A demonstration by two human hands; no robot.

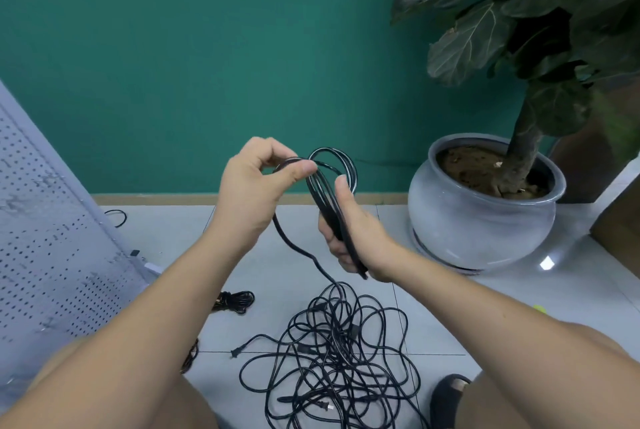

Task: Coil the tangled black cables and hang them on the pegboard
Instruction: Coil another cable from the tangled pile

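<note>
Right hand (349,231) is wrapped around the bunched lower part of the coil (333,182), fingers curled tight on the black strands, thumb pointing up along them; the loops stick out above that fist and arc over to the right. Left hand (252,193) sits just beside it, up and to the left, pinching the cable between thumb and fingertips right where it meets the top of the loops; so both hands are gripping the same cable, nothing let go.

From under the left hand, a loose strand (294,245) drops down, curves between our forearms and runs straight into the tangle (332,352); that tangle is a messy heap of black cable on the pale tiled floor (433,321), right between our knees. A two-pin plug (236,352) pokes out of its left edge, and we can spot another plug near the bottom of the heap.

Left of the pile there's a small bundle (235,302) of black cable lying on its own, and a brownish bundle (190,356) half hidden behind our left forearm.

The pegboard (52,220) is way off to the left, a grey perforated panel leaning at an angle; a bit of black cable (116,217) curls on the floor at its edge.

On the right stands a round grey pot (481,220) with a big-leafed plant (519,30), against the green wall (207,47); a dark shoe (448,397) peeks in at the bottom right.
</note>
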